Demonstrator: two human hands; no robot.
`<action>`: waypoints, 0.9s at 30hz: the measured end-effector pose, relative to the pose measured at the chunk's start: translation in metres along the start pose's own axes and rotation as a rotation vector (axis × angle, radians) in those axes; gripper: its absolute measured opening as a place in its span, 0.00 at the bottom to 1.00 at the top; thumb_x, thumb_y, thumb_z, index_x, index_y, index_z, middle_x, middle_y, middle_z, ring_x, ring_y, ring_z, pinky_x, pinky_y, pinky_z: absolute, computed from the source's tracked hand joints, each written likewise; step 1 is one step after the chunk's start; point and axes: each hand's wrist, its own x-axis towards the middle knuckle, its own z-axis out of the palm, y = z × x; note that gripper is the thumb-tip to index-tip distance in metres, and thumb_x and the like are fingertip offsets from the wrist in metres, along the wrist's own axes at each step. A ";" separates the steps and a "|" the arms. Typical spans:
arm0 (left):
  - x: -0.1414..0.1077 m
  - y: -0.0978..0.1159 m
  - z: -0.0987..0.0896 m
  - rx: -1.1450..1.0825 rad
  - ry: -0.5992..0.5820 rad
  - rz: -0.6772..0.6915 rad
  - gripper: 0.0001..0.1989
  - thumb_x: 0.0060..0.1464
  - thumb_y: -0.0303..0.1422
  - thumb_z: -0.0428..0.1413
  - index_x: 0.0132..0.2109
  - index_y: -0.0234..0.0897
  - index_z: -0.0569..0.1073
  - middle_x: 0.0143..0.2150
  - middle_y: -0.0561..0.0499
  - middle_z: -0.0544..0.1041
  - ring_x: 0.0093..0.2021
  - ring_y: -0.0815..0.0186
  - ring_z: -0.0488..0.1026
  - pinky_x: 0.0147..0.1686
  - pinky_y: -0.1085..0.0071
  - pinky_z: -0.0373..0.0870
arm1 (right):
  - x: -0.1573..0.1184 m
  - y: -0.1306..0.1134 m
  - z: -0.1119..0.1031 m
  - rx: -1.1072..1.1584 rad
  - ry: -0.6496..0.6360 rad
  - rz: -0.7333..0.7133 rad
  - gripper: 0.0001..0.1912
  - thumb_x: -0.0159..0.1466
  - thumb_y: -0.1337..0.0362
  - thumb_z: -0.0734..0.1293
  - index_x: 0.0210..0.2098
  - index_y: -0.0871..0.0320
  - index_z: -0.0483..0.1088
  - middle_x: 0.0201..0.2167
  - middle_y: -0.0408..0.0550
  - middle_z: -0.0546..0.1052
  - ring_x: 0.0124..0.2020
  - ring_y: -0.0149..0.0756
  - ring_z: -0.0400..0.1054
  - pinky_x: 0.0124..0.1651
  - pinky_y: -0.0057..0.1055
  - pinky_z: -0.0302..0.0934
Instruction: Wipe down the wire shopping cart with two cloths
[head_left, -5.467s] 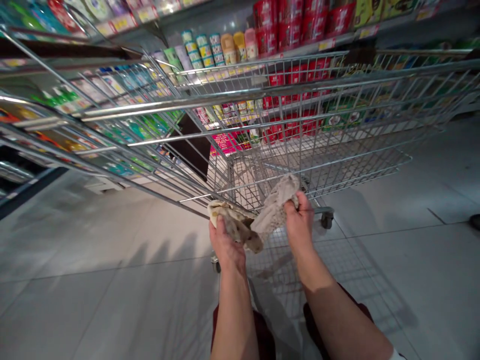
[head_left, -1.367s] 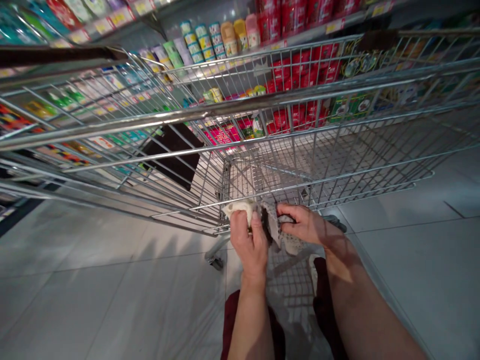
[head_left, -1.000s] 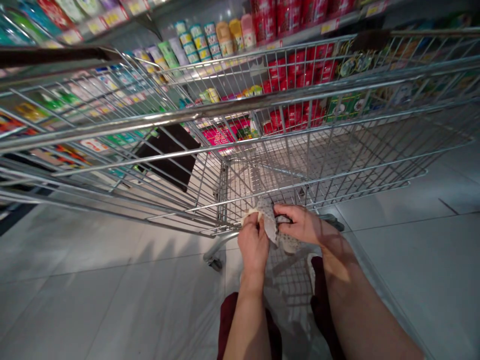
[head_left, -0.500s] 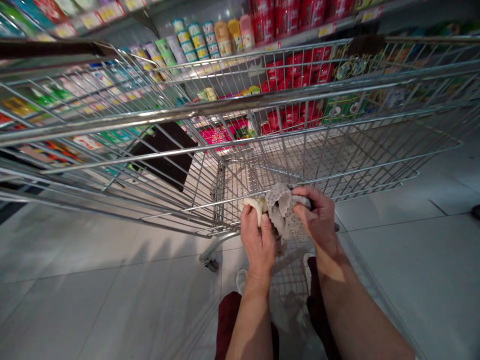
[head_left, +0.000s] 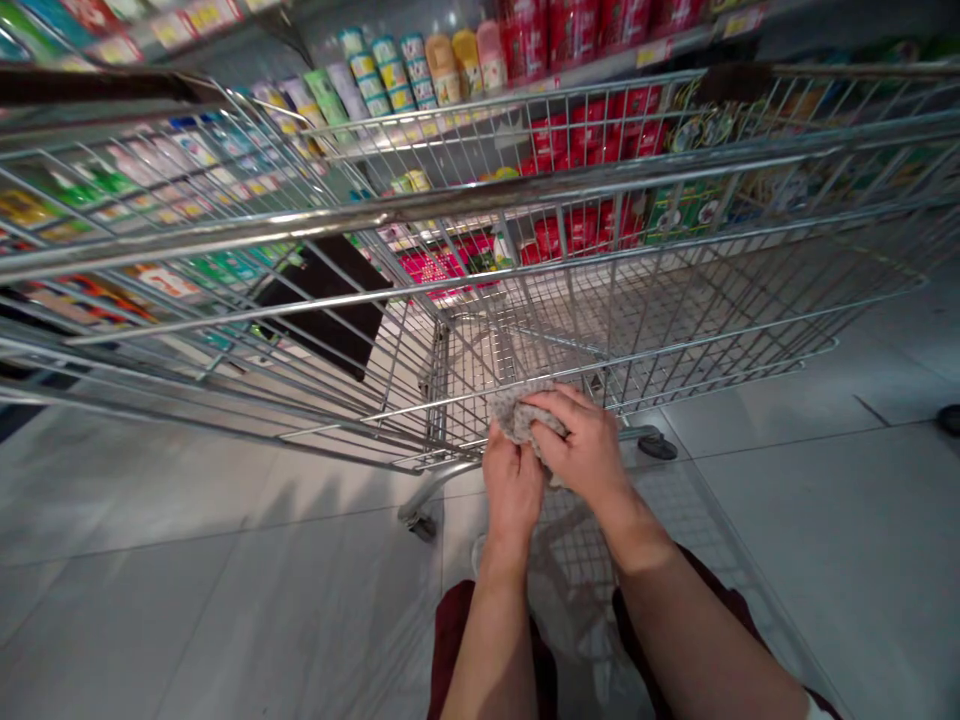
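A crumpled grey cloth [head_left: 517, 412] is bunched between my two hands, close to the near side of a metal shopping cart [head_left: 525, 382]. My left hand [head_left: 514, 475] is closed on the lower part of the cloth. My right hand [head_left: 581, 440] lies over the top of it, fingers curled round the fabric. Part of the cloth is hidden under the fingers. Both hands are near each other, in front of the cart's wire side.
Behind the cart, shelves carry red tubs [head_left: 574, 40], stacked small jars [head_left: 394, 75] and several bottles [head_left: 199, 155]. A dark panel [head_left: 326, 305] shows through the wires at the left. Cart wheels [head_left: 658, 446] rest on the tiled floor [head_left: 225, 600].
My right hand has moved left, down over the cloth and against my left hand. The cloth is more bunched, and its pale part by the left hand is now covered.
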 end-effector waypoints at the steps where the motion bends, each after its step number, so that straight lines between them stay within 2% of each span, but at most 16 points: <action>1: -0.001 -0.002 0.001 0.013 -0.029 -0.026 0.14 0.62 0.30 0.45 0.42 0.34 0.76 0.43 0.46 0.76 0.46 0.61 0.72 0.49 0.64 0.68 | 0.000 0.000 0.001 -0.014 -0.046 0.028 0.16 0.58 0.69 0.63 0.42 0.53 0.77 0.45 0.46 0.79 0.46 0.37 0.73 0.50 0.31 0.66; 5: -0.004 -0.008 0.005 0.111 -0.168 -0.097 0.15 0.59 0.28 0.44 0.38 0.34 0.76 0.41 0.42 0.77 0.44 0.59 0.73 0.49 0.61 0.69 | 0.002 0.003 -0.006 -0.094 -0.281 0.167 0.16 0.58 0.69 0.62 0.42 0.53 0.77 0.43 0.45 0.80 0.45 0.38 0.74 0.51 0.31 0.65; 7: -0.006 -0.009 0.007 0.176 -0.216 -0.049 0.15 0.56 0.25 0.44 0.35 0.34 0.76 0.39 0.41 0.78 0.45 0.57 0.73 0.51 0.60 0.68 | 0.003 0.006 -0.010 -0.144 -0.370 0.225 0.16 0.58 0.69 0.62 0.42 0.53 0.77 0.42 0.45 0.81 0.45 0.38 0.74 0.51 0.31 0.64; 9: -0.008 -0.007 0.008 0.212 -0.224 -0.001 0.15 0.54 0.23 0.45 0.37 0.35 0.76 0.41 0.41 0.77 0.49 0.57 0.72 0.54 0.60 0.67 | 0.003 0.009 -0.012 -0.176 -0.430 0.264 0.17 0.58 0.68 0.62 0.42 0.52 0.77 0.41 0.44 0.81 0.44 0.37 0.75 0.49 0.29 0.65; 12: -0.009 -0.004 0.006 0.229 -0.214 0.001 0.17 0.53 0.23 0.45 0.43 0.35 0.76 0.46 0.41 0.77 0.53 0.57 0.70 0.55 0.61 0.66 | 0.004 0.012 -0.013 -0.171 -0.474 0.289 0.17 0.58 0.68 0.62 0.42 0.51 0.78 0.40 0.42 0.82 0.43 0.36 0.75 0.47 0.28 0.65; 16: -0.009 -0.003 0.006 0.228 -0.226 0.001 0.15 0.53 0.23 0.45 0.41 0.35 0.75 0.47 0.41 0.76 0.54 0.57 0.69 0.56 0.61 0.65 | 0.004 0.016 -0.015 -0.127 -0.467 0.274 0.17 0.57 0.69 0.62 0.42 0.52 0.78 0.41 0.42 0.82 0.44 0.36 0.75 0.47 0.28 0.65; 19: -0.009 -0.003 0.011 0.222 -0.091 -0.068 0.11 0.53 0.24 0.46 0.36 0.36 0.72 0.41 0.43 0.75 0.49 0.57 0.71 0.53 0.61 0.66 | 0.004 0.018 -0.022 -0.080 -0.464 0.279 0.17 0.58 0.68 0.62 0.43 0.52 0.77 0.40 0.43 0.82 0.41 0.35 0.75 0.44 0.27 0.64; 22: -0.010 0.003 0.018 0.168 0.119 -0.124 0.07 0.55 0.26 0.47 0.31 0.38 0.68 0.34 0.47 0.72 0.40 0.61 0.70 0.45 0.64 0.67 | 0.003 0.020 -0.034 -0.016 -0.420 0.229 0.15 0.58 0.68 0.63 0.42 0.53 0.77 0.37 0.43 0.82 0.39 0.33 0.75 0.42 0.27 0.64; 24: -0.012 0.012 0.021 0.067 0.184 -0.096 0.09 0.60 0.31 0.47 0.32 0.38 0.68 0.32 0.50 0.70 0.37 0.64 0.68 0.41 0.67 0.66 | 0.002 0.019 -0.043 0.027 -0.322 0.161 0.13 0.57 0.70 0.63 0.39 0.54 0.76 0.35 0.42 0.81 0.38 0.32 0.74 0.42 0.26 0.64; 27: -0.016 0.026 0.026 -0.108 0.218 -0.053 0.13 0.65 0.39 0.46 0.38 0.38 0.71 0.35 0.51 0.72 0.38 0.65 0.69 0.41 0.69 0.66 | 0.000 0.018 -0.055 0.058 0.033 0.097 0.11 0.57 0.71 0.64 0.36 0.54 0.75 0.32 0.41 0.79 0.35 0.31 0.73 0.41 0.26 0.65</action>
